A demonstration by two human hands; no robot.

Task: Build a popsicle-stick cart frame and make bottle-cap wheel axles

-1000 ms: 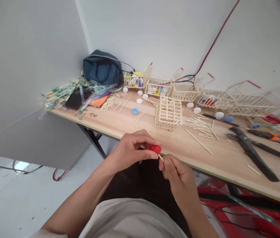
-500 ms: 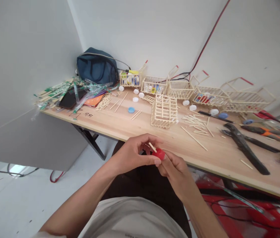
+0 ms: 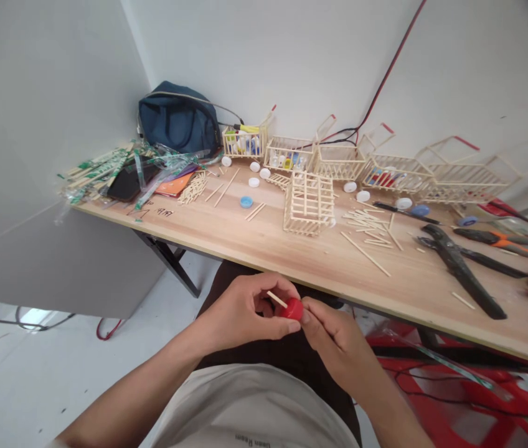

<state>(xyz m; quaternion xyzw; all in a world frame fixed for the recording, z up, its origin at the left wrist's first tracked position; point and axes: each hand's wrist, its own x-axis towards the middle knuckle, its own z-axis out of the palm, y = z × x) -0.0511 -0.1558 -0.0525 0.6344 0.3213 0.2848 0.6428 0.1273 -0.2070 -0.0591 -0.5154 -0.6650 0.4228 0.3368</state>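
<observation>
Over my lap, just below the table's front edge, I hold a red bottle cap [image 3: 293, 308] with a thin wooden stick [image 3: 276, 299] poking out of its left side. My left hand [image 3: 257, 308] is curled round the cap, thumb below and fingers above. On the cap's right side, the closed fingers of my right hand [image 3: 332, 333] press against it; whether they also grip the stick's other end is hidden. Beyond my hands a stick-built frame [image 3: 309, 202] stands on the wooden table [image 3: 245, 239].
Along the wall stand several stick-built carts [image 3: 287, 154] with bottle-cap wheels. A blue cap [image 3: 246, 202] and loose sticks [image 3: 367, 224] lie on the table. To the right are black cutters [image 3: 462, 270] and orange-handled pliers [image 3: 511, 241]. A blue bag [image 3: 177, 118] sits at the back left.
Both hands have come slightly lower and closer to me with the red cap. The stick now slants more to the left and shows more of its length.
</observation>
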